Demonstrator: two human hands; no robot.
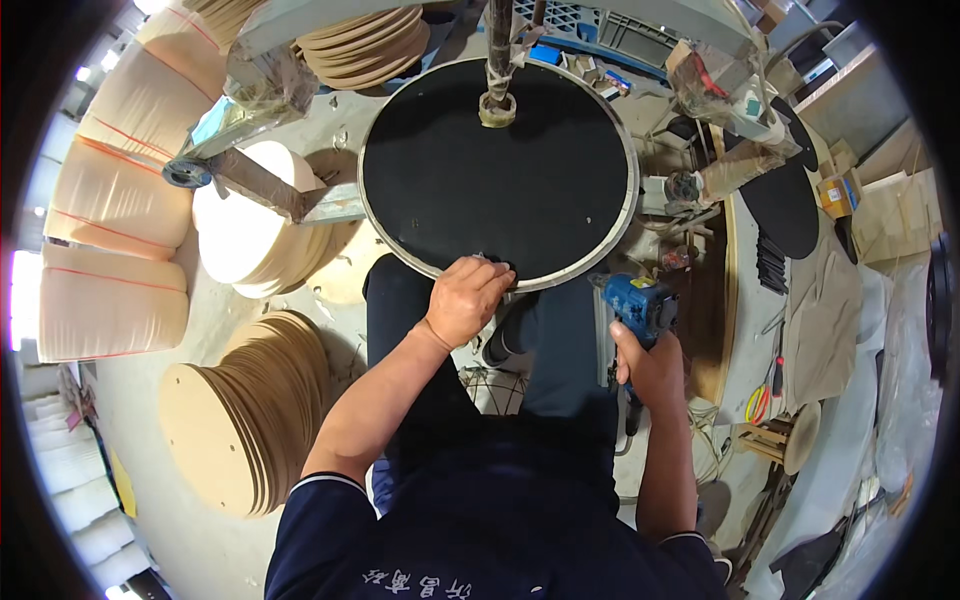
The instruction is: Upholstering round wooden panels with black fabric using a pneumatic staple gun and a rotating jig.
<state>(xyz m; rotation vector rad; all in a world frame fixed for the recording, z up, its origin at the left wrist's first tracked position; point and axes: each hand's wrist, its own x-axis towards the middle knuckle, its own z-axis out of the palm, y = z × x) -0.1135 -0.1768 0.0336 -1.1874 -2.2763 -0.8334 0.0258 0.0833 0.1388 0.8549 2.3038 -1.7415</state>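
In front of me a round seat panel covered in black fabric (480,190) lies on a round frame with a pale rim. My left hand (465,300) is at its near edge, fingers curled and pressed together on the fabric's edge. My right hand (648,362) is wrapped round the handle of a blue staple gun (640,300). The gun's nose points toward the panel's near right rim, apart from it. Above the panel a wrapped vertical rod (498,60) comes down, its padded end at the far part of the black surface.
Stacked round boards (215,440) and pale foam discs (255,210) stand at the left, beside wrapped foam rolls (115,305). Taped metal arms flank the panel. On the right bench lie scissors (758,402), a screwdriver (778,365), black strips (771,265) and black fabric pieces (780,205).
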